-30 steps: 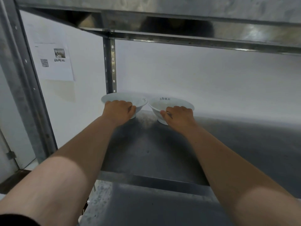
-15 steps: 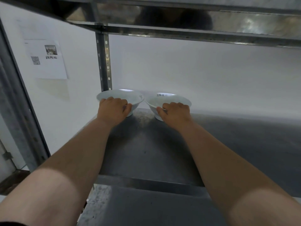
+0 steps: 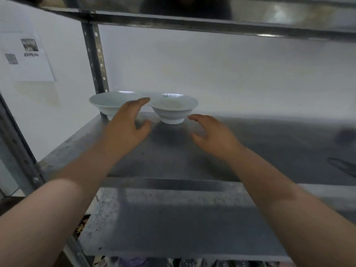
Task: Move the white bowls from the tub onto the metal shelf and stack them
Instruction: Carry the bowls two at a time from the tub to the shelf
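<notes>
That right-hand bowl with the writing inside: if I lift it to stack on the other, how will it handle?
The right bowl looks like glazed ceramic: probably rigid, slick, and liable to chip against the left bowl, whose rim is very close. Its narrow foot under a wide flare suggests it tips if pushed at the rim. The metal shelf likely lets it slide easily.

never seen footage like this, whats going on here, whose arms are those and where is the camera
The camera sits on a person's head, looking forward and down, so the two bare arms are that person's own. There is no machine. In front is a grey metal shelf against a white wall. At its back left stand two white ceramic bowls: the left bowl and the right bowl, side by side, not stacked. The left hand and right hand are open, holding nothing. A printed paper sheet hangs on the wall.
</notes>
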A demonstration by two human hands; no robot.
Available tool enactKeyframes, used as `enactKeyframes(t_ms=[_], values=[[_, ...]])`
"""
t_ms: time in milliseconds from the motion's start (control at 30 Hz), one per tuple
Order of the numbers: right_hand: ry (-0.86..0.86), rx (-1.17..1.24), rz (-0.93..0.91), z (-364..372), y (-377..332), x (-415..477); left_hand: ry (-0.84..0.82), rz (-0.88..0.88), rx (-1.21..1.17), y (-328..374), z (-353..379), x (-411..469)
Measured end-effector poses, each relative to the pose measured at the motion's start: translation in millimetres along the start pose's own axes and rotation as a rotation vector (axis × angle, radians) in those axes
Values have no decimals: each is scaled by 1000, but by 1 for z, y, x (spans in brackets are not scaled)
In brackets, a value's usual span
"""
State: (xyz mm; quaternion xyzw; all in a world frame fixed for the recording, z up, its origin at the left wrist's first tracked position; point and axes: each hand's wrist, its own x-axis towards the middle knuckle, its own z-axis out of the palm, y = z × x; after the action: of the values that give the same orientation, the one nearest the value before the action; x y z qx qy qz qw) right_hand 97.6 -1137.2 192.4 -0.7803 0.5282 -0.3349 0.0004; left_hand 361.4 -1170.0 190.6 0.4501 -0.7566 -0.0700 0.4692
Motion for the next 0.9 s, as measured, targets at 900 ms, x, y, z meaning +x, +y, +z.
enactKeyframes(t_ms=[900], values=[[315,372,1426,-173,22,-715,-1533,-9,-591,395,333,-401]])
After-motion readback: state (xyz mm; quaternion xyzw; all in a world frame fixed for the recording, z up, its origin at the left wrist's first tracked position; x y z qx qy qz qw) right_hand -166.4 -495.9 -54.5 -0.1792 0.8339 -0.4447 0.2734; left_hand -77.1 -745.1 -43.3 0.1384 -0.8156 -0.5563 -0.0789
